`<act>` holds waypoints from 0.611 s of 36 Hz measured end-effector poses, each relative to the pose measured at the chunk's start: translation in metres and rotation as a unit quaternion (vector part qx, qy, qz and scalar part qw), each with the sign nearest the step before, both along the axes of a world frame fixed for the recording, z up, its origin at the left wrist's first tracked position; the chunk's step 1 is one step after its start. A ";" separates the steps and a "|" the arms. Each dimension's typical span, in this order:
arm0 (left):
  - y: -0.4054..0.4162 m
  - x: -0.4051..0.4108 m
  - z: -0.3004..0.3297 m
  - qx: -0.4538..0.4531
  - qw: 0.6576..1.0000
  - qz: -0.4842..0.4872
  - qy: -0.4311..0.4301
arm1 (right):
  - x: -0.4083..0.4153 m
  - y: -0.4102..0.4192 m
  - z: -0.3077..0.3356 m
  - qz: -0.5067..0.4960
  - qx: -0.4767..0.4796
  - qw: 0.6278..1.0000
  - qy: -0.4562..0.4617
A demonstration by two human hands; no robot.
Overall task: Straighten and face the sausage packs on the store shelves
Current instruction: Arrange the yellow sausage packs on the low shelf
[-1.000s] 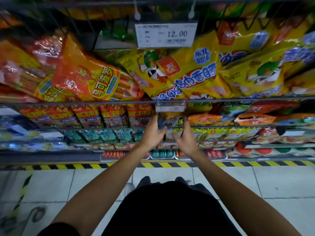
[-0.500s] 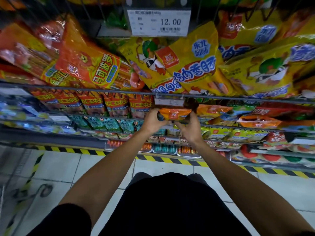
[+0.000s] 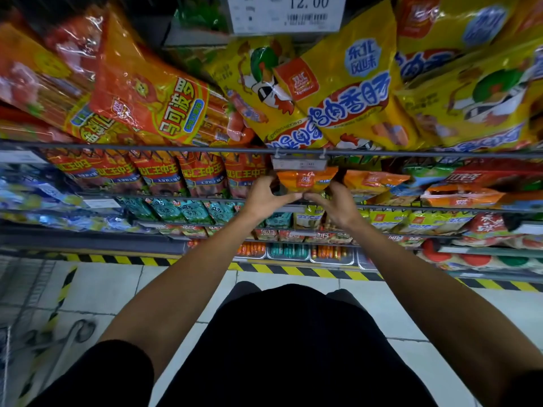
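Observation:
An orange sausage pack sits just under the wire rail of the second shelf, below a small price holder. My left hand grips its left edge and my right hand grips its right edge, thumbs meeting under the pack. Red sausage packs stand in a row to the left of it. More orange packs lie to the right. Big yellow packs and orange-red packs hang tilted on the shelf above.
A price tag reading 12.00 hangs at the top. Teal packs and green-yellow packs fill lower shelves. Yellow-black tape marks the shelf base on the tiled floor. A wire cart stands at the left.
Both hands rose from a lower shelf, took hold of the orange pack and moved it up and in, close under the shelf rail. The camera has moved closer to the shelves.

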State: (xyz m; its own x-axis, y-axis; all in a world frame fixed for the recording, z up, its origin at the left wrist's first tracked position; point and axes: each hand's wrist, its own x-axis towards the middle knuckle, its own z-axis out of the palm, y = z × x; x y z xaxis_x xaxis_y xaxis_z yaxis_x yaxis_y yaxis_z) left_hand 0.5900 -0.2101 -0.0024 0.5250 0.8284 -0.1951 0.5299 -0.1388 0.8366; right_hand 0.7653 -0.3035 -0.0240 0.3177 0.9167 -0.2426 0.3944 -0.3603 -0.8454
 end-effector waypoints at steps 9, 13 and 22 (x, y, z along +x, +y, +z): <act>0.018 0.001 -0.018 -0.015 0.999 0.035 0.031 | 0.004 0.014 -0.007 0.050 -0.048 0.997 -0.018; 0.014 0.003 -0.017 0.001 0.999 0.044 0.029 | 0.003 0.021 -0.006 0.039 -0.035 0.998 -0.022; -0.016 -0.043 -0.031 0.193 0.981 0.026 0.009 | 0.008 0.032 -0.040 -0.040 -0.002 0.997 0.070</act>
State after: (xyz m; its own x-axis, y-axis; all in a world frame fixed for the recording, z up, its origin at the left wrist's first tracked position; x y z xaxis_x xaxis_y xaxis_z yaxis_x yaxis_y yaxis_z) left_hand 0.5473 -0.2265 -0.0338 0.4789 0.8681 0.1303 0.5590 -0.4160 0.7172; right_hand 0.7729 -0.2720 -0.0642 0.3530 0.8885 -0.2931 0.2432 -0.3896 -0.8883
